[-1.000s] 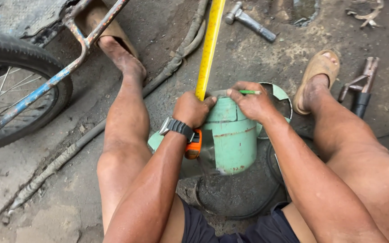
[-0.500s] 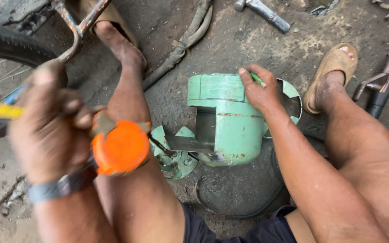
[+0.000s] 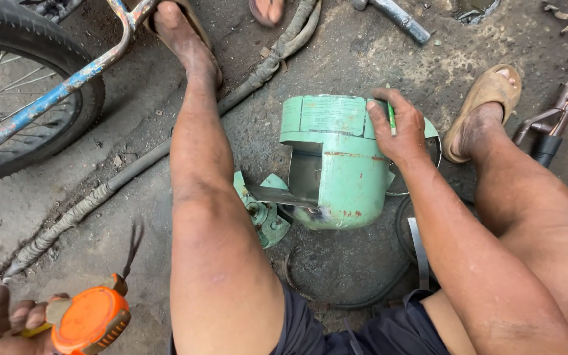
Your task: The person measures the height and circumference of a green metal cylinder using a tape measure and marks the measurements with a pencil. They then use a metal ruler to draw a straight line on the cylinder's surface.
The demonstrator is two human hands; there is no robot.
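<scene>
A green metal cylinder (image 3: 340, 167) with a square cut-out lies on the ground between my legs. My right hand (image 3: 399, 128) rests on its upper right side and holds a green marker (image 3: 391, 117) between the fingers. My left hand (image 3: 8, 319) is at the bottom left corner, gripping an orange tape measure (image 3: 87, 321) with its yellow tape drawn in. A flat metal strip (image 3: 281, 196) sticks out of the cylinder's opening toward a green fitting (image 3: 264, 213) by my left knee.
A bicycle wheel (image 3: 27, 98) and blue frame (image 3: 67, 82) stand at the upper left. A thick wrapped cable (image 3: 165, 148) runs diagonally across the concrete. A hammer (image 3: 396, 20) lies at the top, pliers (image 3: 553, 128) at the right. My sandalled feet (image 3: 481, 108) flank the cylinder.
My left hand lifted the tape measure off the cylinder, the tape retracted, and the hand dropped to the lower left. My right hand stayed on the cylinder.
</scene>
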